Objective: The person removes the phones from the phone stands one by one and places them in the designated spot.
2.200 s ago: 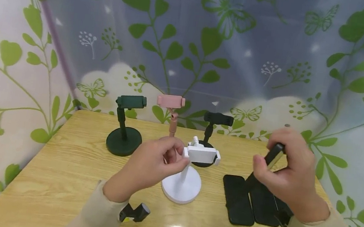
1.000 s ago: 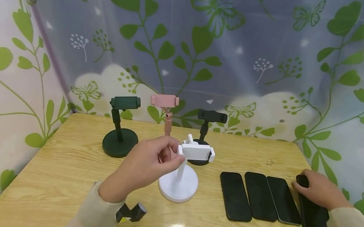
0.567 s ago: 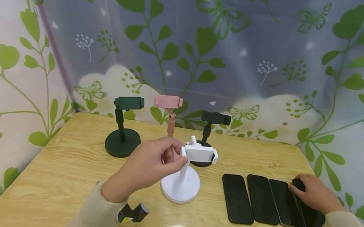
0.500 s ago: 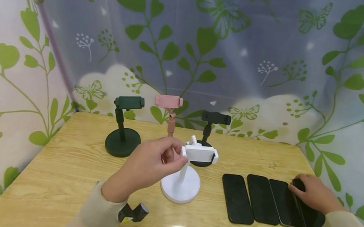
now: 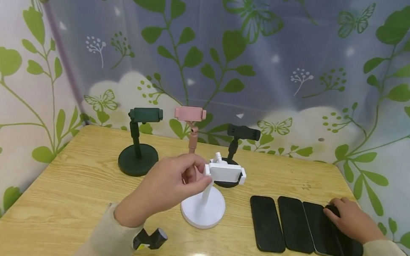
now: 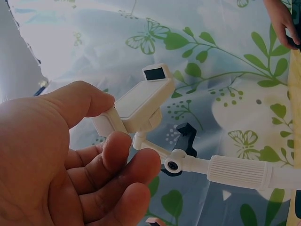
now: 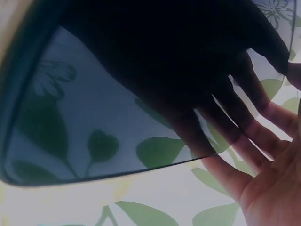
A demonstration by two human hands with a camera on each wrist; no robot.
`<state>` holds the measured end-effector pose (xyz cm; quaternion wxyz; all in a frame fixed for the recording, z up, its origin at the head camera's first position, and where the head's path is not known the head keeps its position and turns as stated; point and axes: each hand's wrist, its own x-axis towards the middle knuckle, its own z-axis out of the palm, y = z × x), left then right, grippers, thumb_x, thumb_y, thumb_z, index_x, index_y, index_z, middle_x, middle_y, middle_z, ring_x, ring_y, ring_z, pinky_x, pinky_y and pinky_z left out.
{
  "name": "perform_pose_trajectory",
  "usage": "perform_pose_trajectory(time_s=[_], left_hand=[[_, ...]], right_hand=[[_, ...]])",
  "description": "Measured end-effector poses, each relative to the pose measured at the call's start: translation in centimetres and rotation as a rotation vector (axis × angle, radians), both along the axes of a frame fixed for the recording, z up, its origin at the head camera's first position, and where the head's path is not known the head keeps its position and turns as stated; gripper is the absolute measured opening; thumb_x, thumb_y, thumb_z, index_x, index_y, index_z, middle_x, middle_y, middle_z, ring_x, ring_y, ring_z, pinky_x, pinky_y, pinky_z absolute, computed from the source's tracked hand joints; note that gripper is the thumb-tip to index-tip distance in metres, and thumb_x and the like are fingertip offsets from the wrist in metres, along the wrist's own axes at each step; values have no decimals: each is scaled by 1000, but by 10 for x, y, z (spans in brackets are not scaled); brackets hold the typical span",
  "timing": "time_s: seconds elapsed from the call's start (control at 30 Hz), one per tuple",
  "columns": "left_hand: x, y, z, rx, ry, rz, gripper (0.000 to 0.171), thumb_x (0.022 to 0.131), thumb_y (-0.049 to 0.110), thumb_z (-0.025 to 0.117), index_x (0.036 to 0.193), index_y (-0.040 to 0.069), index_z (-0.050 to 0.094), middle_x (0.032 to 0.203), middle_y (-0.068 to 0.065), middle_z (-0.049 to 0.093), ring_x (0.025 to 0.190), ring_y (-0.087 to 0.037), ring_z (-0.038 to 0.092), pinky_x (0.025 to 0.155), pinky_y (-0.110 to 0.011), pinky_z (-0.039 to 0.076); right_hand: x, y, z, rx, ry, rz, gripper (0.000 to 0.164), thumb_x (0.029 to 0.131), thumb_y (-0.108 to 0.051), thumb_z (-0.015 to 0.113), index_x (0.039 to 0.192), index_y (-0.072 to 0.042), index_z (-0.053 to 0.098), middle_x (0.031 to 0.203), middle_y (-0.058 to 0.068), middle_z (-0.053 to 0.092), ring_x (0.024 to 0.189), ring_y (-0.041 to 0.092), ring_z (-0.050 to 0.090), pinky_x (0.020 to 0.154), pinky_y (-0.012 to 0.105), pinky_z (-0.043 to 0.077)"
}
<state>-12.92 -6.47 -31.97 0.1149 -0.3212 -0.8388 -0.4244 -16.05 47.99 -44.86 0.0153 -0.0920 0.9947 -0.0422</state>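
My left hand (image 5: 167, 187) pinches the left end of the clamp of a white phone stand (image 5: 202, 209) between thumb and forefinger. In the left wrist view the thumb lies on the clamp's end and the other fingers curl below it; the clamp (image 6: 143, 99) holds nothing. Over on the right, my right hand (image 5: 355, 219) rests on the upper part of the rightmost black phone (image 5: 349, 248), partly covering it. The right wrist view shows spread fingers (image 7: 225, 174) meeting the phone's glossy face, which mirrors the hand. A black phone (image 5: 322, 234) lies right beside it, on its left.
More black phones (image 5: 268, 223) lie in the same row on the wooden table (image 5: 77, 197). Behind the white stand are a dark green stand (image 5: 138, 160), a pink stand (image 5: 190, 114) and a black stand (image 5: 243, 132). A leaf-patterned curtain (image 5: 307, 42) hangs behind the table.
The right hand first held a phone tilted up over the row, then set it down at the right end and slid it left toward its neighbour. The left hand has kept its place.
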Motion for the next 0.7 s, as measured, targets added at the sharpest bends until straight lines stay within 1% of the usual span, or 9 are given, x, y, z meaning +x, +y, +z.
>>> perform_pose_trajectory(time_s=[0.07, 0.3, 0.53, 0.7], left_hand=[[0, 0, 0, 1, 1, -1, 13, 95, 28, 76, 99, 20, 67, 69, 12, 55, 64, -5, 54, 59, -27, 49], [-1, 0, -1, 3, 13, -8, 12, 95, 28, 75, 98, 20, 66, 69, 13, 55, 64, -4, 55, 60, -27, 49], [-2, 0, -2, 3, 11, -13, 12, 96, 28, 75, 99, 20, 66, 70, 13, 55, 65, -5, 55, 61, -27, 50], [-1, 0, -1, 3, -2, -13, 12, 96, 28, 75, 100, 20, 66, 70, 12, 56, 66, -5, 56, 62, -27, 50]], right_hand=[[0, -1, 2, 9, -12, 1, 38, 103, -34, 65, 115, 2, 65, 107, 21, 63, 94, 42, 64, 75, 58, 52], [-3, -4, 8, 29, -64, -2, 40, 102, -33, 64, 117, 4, 64, 108, 23, 63, 94, 42, 65, 75, 59, 52], [-3, -4, 9, 18, -42, 23, 31, 99, -25, 67, 113, 3, 66, 104, 20, 64, 90, 39, 66, 77, 58, 53], [-3, -3, 10, -3, -38, 29, 30, 98, -24, 69, 112, 2, 66, 104, 21, 65, 90, 39, 66, 77, 58, 53]])
